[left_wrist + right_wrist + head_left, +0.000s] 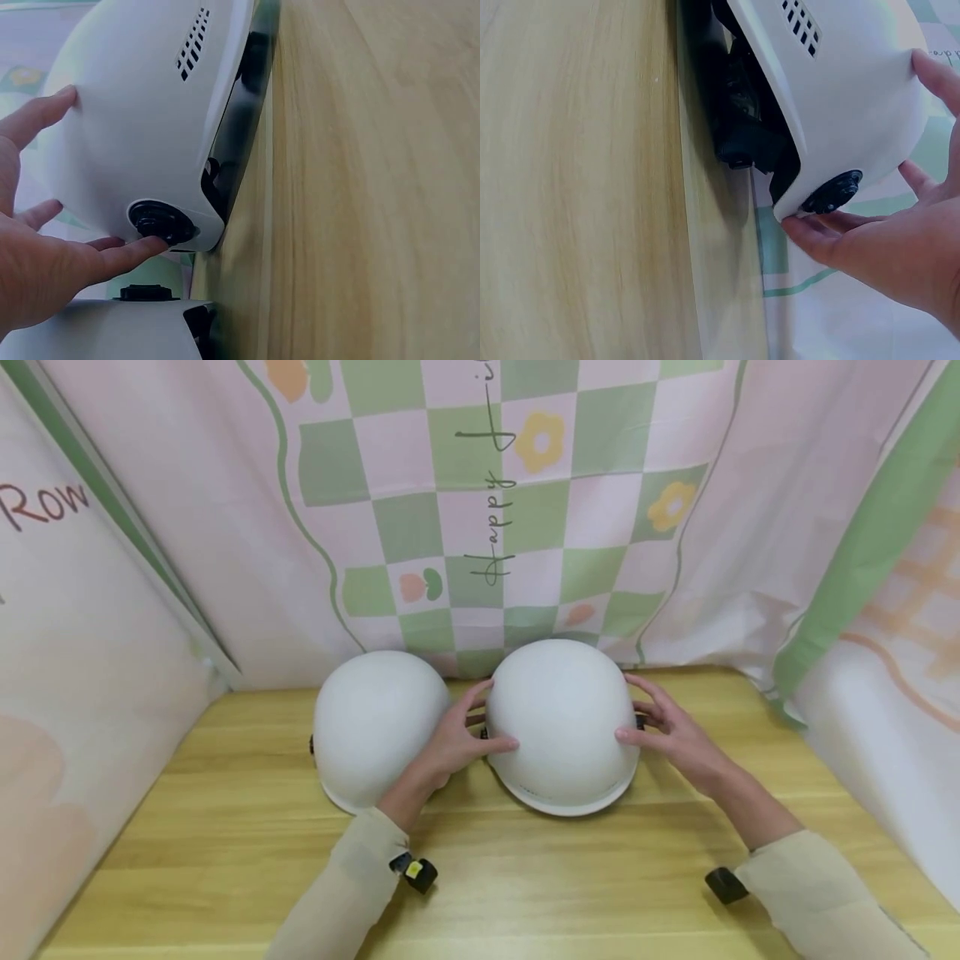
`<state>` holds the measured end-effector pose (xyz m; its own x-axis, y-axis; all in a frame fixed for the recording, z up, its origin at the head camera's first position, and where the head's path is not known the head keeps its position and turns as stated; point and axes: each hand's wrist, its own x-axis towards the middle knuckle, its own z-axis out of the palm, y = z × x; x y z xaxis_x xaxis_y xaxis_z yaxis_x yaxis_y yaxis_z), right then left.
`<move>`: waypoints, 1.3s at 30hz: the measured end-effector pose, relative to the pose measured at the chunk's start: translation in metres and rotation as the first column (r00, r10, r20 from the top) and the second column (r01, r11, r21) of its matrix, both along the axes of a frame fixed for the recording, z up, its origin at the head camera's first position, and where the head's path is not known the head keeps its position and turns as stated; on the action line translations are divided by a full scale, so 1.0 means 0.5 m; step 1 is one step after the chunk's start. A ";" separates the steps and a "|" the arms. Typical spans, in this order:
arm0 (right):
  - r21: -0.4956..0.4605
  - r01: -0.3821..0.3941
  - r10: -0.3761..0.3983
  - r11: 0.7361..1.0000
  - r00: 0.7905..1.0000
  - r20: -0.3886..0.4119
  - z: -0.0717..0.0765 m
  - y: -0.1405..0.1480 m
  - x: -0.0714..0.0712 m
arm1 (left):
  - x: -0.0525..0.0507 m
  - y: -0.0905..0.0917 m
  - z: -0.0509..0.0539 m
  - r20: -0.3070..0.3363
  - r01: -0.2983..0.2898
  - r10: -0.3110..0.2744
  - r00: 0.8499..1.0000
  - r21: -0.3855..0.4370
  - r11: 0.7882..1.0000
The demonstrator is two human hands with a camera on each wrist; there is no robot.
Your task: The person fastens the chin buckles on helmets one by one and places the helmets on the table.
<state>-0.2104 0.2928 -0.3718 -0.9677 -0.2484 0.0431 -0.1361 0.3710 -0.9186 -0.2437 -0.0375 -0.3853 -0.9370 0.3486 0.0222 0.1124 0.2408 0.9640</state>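
While two hands held it from either side, a white helmet (562, 727) sat dome upward towards the back of the tabletop (540, 881), right of its middle; whether its rim was lifted at all I could not tell. The left hand (456, 735) had a wide-spread grip, its thumb lying against the near face of the shell and its fingers reaching round the side, one fingertip at the edge of a black knob (160, 222). The right hand (671, 731) matched it on the opposite side, the grip likewise spread, thumb on the near face, fingers bent round the shell, one fingertip at the lower edge beside another black knob (834, 192). Slotted vents (193, 45) pierced the shell above the rim, and dark straps (742, 139) showed beneath it in the right wrist view.

Just to the left, a second white helmet (375, 718) rested dome upward on the wood, partly behind the left hand, with a dark fitting (312, 746) on its outer side. Beige sleeves (821, 889) covered both forearms, each with a small black device (726, 885) at the cuff. Behind everything hung a green-and-white checked cloth (536, 510) printed with flowers and fruit; pale cloth (97, 635) lettered "Row" hung at the left, and a green band (877, 552) ran down the right.
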 end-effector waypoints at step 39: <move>0.015 -0.018 0.018 1.000 1.000 -0.002 -0.035 0.023 -0.012 | 0.000 0.018 -0.012 -0.021 -0.004 0.004 1.000 -0.009 1.000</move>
